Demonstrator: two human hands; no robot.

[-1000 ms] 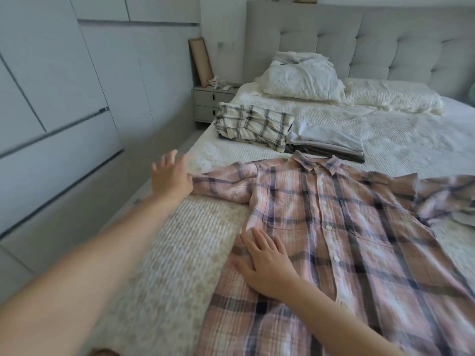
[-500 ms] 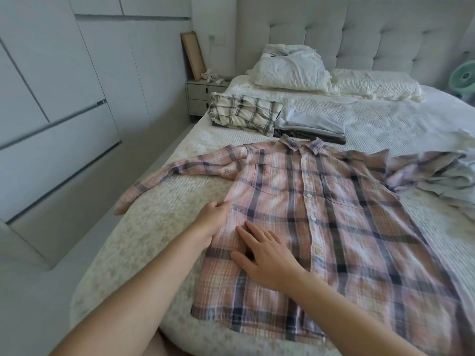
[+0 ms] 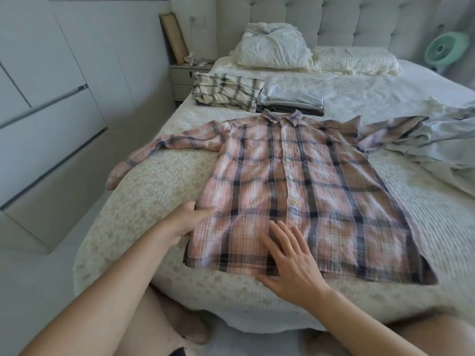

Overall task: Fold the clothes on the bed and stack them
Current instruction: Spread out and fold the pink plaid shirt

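Left hand (image 3: 185, 222) grips shirt (image 3: 295, 191) side edge; right hand (image 3: 290, 263) flat, fingers spread, pressing hem. Fold edge over straight, keep right hand anchoring.

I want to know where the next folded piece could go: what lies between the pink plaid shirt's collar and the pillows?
In the head view, the folded clothes lie just behind the pink plaid shirt collar; beyond them, bare white bedspread reaches the pillows.

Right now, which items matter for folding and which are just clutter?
Job: pink plaid button-up shirt; folded cream plaid garment; folded pale blue stack; crumpled grey garment.
Lying about: white pillows; green fan; grey nightstand.
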